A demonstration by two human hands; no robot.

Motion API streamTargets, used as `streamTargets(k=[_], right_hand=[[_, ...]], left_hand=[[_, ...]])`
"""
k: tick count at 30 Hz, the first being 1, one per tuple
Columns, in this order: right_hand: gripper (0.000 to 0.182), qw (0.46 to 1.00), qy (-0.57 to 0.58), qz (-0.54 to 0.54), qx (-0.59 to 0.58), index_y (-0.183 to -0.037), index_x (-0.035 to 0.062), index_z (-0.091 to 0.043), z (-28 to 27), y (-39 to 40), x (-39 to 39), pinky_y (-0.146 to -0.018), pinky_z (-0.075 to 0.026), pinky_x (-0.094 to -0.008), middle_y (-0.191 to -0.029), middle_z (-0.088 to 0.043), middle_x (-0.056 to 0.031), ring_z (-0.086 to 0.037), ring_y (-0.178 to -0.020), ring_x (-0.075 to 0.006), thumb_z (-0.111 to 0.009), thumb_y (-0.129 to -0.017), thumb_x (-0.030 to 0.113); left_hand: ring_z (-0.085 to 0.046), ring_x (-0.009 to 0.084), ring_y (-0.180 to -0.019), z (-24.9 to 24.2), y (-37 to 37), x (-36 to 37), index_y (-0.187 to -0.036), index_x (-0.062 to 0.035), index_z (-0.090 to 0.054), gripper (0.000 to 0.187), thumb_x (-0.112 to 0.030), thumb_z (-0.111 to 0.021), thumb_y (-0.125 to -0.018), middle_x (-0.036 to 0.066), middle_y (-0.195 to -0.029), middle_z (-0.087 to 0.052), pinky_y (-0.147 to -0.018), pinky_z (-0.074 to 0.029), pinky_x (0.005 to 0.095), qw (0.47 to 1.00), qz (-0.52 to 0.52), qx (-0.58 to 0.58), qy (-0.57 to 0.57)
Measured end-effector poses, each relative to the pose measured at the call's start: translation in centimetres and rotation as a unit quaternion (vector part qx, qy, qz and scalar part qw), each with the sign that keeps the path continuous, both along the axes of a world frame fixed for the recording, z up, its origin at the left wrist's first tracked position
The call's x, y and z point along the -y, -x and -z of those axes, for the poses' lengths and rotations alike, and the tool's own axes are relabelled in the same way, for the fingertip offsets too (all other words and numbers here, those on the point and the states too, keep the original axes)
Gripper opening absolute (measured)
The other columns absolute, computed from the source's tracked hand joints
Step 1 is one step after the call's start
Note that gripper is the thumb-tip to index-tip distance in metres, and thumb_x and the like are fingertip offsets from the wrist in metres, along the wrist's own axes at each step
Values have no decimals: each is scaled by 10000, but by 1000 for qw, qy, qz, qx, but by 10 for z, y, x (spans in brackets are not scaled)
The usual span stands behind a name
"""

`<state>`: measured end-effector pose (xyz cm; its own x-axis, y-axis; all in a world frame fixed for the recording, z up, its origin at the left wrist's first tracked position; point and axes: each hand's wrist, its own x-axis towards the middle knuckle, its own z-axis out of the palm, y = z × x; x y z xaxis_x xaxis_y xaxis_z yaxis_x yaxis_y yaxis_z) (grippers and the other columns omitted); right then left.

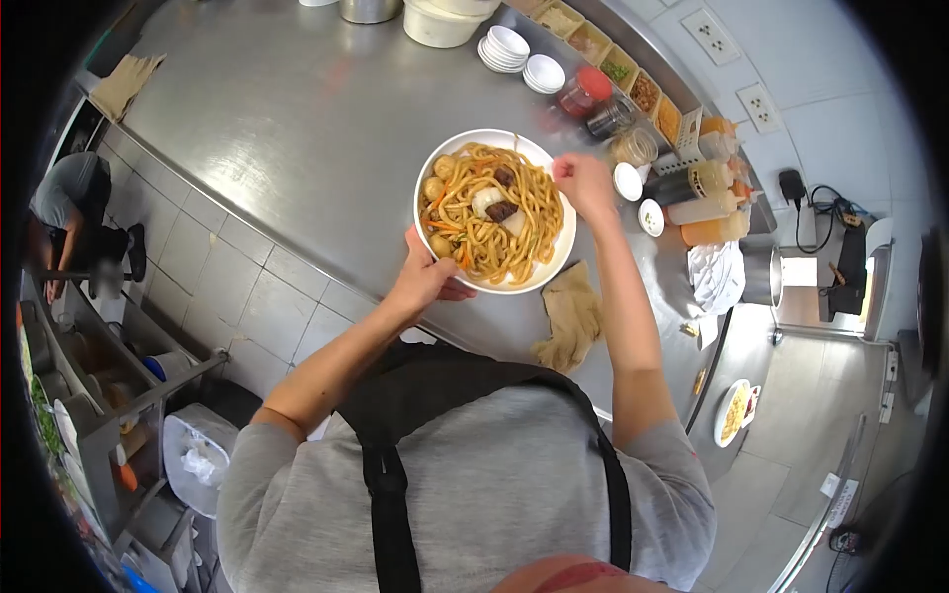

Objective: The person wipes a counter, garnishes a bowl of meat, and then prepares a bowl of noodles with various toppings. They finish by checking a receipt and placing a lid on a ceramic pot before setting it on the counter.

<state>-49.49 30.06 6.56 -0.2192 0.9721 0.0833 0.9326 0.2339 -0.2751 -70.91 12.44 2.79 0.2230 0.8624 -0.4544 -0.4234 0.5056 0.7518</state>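
A round white plate (427, 168) of thick sauced noodles (524, 208) is in front of me, over the steel counter. Several round balls (434, 188) line its left side, and dark meat and pale pieces top the middle. My left hand (432, 275) grips the plate at its lower left rim, thumb above and fingers partly hidden beneath. At the upper right rim is my right hand (585, 186), fingers curled together; whether they pinch the rim or something small is hidden. A tan cloth (571, 316) lies on the counter just below the plate.
Stacked white dishes (504, 49), jars (588, 89), sauce bottles (712, 208) and topping trays (618, 67) line the counter's wall side. Another plate of food (733, 413) sits at lower right. A person (74, 203) bends over at left, near shelving and a bin (198, 455).
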Motion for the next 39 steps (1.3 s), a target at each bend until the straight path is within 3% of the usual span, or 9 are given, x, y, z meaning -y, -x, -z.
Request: streamTargets(k=[5, 9, 16, 23, 27, 31, 34, 37, 39], right_hand=[[59, 977, -90, -192, 19, -702, 41, -592, -3, 34, -37, -505, -424, -288, -699, -630, -101, -582, -551, -177, -650, -694, 38], [131, 875, 132, -6, -465, -800, 54, -587, 7, 22, -61, -444, -396, -207, -725, -613, -13, -559, -559, -92, -666, -737, -29], [151, 738, 124, -25, -663, -832, 52, -561, 1, -27, -77, -565, -468, -220, -745, -617, -44, -582, -627, -109, -632, -765, -64], [142, 959, 37, -70, -272, -917, 35, -636, -2, -34, -35, -577, -481, -250, -708, -636, -42, -601, -657, -93, -647, -777, 49], [102, 963, 44, -118, -239, -825, 41, -641, 6, -19, -16, -624, -477, -295, -719, -638, -66, -621, -691, -162, -649, -724, 33], [167, 966, -134, -217, -27, -833, 66, -643, 4, 14, -26, -606, -478, -270, -730, -594, -128, -588, -638, -226, -680, -677, 19], [94, 970, -107, -172, -133, -791, 53, -633, 10, 36, -48, -612, -479, -262, -746, -619, -90, -593, -645, -177, -675, -711, 24], [156, 904, -81, -80, -412, -924, 39, -586, 6, 16, -80, -630, -477, -232, -830, -607, -26, -565, -742, -89, -656, -788, 66], [164, 892, -79, -44, -443, -956, 20, -557, -24, 1, -64, -676, -468, -222, -869, -606, -45, -567, -774, -90, -626, -810, 51]], left_hand=[[-644, 202, -585, -8, 43, -40, -1325, -152, -109, 634, -40, -429, -789, 162, -925, -598, -521, -562, 293, 991, 124, -52, -23], [-633, 183, -567, -10, 70, -65, -1375, -92, -78, 700, -76, -491, -810, 143, -819, -605, -482, -543, 275, 987, 143, -35, -61], [-639, 208, -640, 0, 48, -13, -1407, -168, 51, 828, -145, -560, -849, 160, -866, -593, -566, -545, 299, 998, 21, -51, -25], [-644, 248, -688, 9, 7, -5, -1380, -199, 20, 784, -44, -498, -813, 175, -1092, -518, -547, -559, 320, 993, -55, -36, -94], [-642, 243, -651, 6, 9, -8, -1370, -194, 6, 772, -18, -463, -784, 176, -1090, -521, -535, -564, 316, 994, -47, -54, -85], [-638, 217, -609, 6, 29, -22, -1394, -184, -1, 796, -46, -486, -777, 159, -1011, -567, -511, -554, 289, 994, 24, -69, -80], [-637, 197, -604, -13, 72, -57, -1418, -150, -20, 810, -64, -517, -784, 134, -897, -605, -488, -538, 256, 980, 148, -109, -80], [-617, 174, -571, 12, 108, -65, -1417, -96, -18, 815, -97, -575, -823, 136, -808, -596, -507, -532, 275, 986, -26, -125, -106], [-621, 182, -588, 2, 115, -46, -1418, -96, 39, 852, -132, -589, -843, 151, -813, -591, -530, -535, 297, 977, -113, -150, -102]])
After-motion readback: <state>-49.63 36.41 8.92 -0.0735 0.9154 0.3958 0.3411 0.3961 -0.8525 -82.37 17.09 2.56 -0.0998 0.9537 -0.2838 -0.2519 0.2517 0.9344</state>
